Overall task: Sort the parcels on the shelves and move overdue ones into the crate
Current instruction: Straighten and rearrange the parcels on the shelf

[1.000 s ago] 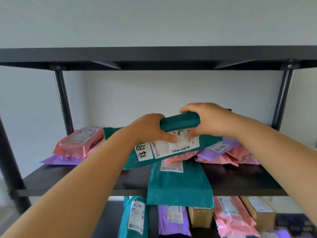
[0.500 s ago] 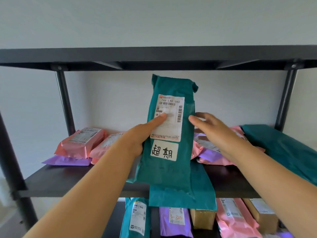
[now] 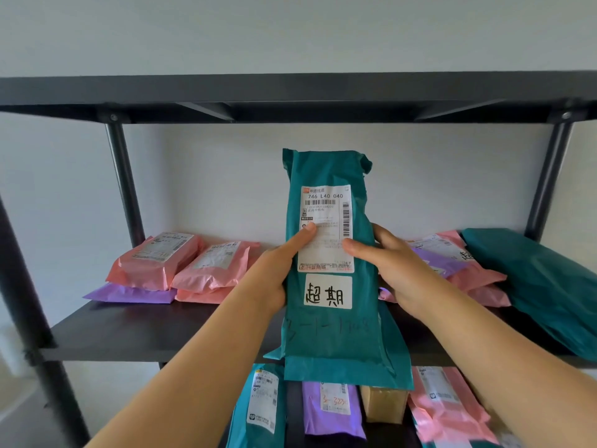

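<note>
Teal parcel stands upright in front of the shelf, both my hands clamped on it: my left hand grips its left edge, thumb on the label, and my right hand grips its right edge. Farther back, pink parcels lie on the shelf at left.

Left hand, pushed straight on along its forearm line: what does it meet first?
The teal parcel itself. The left hand grips it, thumb on the label. Past the parcel, probably only the white wall behind the shelf, though depth is unclear.
</note>
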A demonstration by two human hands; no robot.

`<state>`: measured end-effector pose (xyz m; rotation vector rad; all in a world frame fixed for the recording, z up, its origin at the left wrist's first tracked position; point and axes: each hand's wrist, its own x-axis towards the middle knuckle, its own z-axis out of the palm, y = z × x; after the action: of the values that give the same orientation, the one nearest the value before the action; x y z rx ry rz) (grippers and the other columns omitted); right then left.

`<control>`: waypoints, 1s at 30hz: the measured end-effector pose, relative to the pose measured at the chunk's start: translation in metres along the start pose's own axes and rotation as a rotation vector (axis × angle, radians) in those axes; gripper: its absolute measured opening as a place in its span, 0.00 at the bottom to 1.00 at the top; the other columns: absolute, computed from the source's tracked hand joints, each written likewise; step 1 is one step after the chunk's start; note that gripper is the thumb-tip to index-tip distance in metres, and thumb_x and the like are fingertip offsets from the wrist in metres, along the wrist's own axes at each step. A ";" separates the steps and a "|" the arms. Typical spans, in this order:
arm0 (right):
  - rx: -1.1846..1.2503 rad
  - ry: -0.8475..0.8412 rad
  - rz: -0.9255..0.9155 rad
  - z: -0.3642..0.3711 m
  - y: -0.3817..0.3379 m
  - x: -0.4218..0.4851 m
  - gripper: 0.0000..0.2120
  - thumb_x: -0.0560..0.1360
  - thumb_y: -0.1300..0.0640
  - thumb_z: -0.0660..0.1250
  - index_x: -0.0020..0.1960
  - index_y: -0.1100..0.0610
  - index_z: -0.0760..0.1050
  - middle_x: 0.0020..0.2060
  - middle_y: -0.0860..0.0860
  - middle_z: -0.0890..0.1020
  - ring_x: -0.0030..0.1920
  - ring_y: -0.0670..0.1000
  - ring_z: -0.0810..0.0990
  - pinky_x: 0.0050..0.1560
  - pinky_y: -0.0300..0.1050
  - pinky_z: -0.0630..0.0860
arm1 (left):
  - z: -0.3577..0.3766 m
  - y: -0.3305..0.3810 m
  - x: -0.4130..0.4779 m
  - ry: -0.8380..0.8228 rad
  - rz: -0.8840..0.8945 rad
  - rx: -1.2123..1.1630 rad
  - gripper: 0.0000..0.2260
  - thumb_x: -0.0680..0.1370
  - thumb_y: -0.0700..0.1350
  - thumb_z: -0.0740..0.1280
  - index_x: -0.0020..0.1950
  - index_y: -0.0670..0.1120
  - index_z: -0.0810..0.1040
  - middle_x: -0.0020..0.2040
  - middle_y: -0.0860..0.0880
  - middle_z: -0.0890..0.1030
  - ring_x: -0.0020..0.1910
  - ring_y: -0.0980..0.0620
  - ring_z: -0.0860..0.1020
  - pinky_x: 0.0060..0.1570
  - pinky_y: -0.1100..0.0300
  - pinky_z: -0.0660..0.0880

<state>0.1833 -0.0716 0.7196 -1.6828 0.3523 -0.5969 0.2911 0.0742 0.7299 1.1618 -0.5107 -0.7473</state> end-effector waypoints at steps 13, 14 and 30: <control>0.016 -0.002 0.030 0.002 -0.003 0.001 0.17 0.74 0.48 0.72 0.61 0.40 0.76 0.46 0.41 0.86 0.46 0.45 0.85 0.50 0.52 0.80 | -0.008 -0.001 0.004 -0.004 0.035 -0.009 0.16 0.75 0.50 0.72 0.59 0.43 0.80 0.51 0.44 0.86 0.51 0.44 0.84 0.56 0.47 0.79; 0.006 0.006 0.034 0.001 -0.003 0.000 0.17 0.72 0.46 0.73 0.60 0.39 0.76 0.47 0.41 0.86 0.50 0.49 0.85 0.58 0.59 0.78 | -0.007 -0.001 0.004 -0.015 0.036 -0.006 0.16 0.75 0.50 0.72 0.59 0.43 0.80 0.51 0.44 0.86 0.51 0.44 0.84 0.57 0.47 0.79; 0.119 0.372 0.070 -0.059 0.010 -0.076 0.14 0.76 0.58 0.67 0.60 0.48 0.78 0.48 0.51 0.87 0.48 0.54 0.86 0.48 0.53 0.81 | 0.063 -0.055 0.017 -0.428 -0.056 0.004 0.16 0.78 0.47 0.69 0.64 0.44 0.78 0.56 0.46 0.84 0.55 0.47 0.83 0.57 0.52 0.80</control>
<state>0.0885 -0.0811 0.7022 -1.4365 0.6268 -0.8633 0.2436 0.0104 0.6981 1.0234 -0.8381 -1.0515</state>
